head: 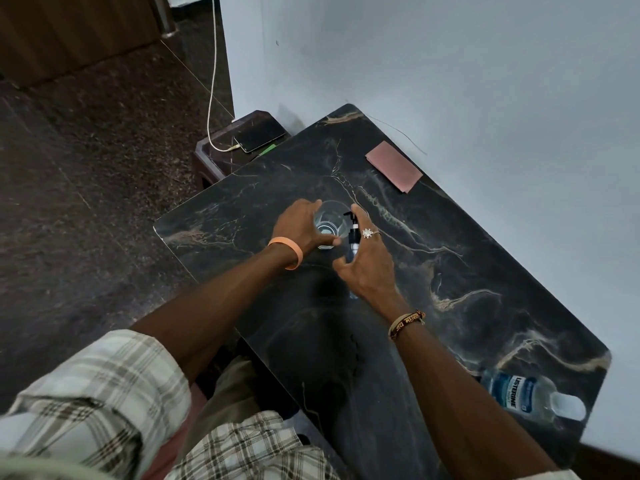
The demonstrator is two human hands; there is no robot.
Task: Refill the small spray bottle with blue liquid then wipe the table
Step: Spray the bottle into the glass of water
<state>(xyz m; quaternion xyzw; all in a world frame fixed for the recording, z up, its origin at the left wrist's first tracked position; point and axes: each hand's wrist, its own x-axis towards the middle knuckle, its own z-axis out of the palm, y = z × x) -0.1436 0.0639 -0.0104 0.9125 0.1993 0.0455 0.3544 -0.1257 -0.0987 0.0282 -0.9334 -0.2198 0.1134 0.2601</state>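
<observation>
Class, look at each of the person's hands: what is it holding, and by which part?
The left hand grips the clear glass around its side wall. The right hand wraps the small spray bottle around its body, below the black pump.

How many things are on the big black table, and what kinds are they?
Bottles: 2 (small spray bottle, big mouthwash bottle lying on its side)
Glasses: 1 (clear glass)
Cloths: 1 (pink cloth)
Total: 4

The phone sits on the little side table, so it isn't counted.
</observation>
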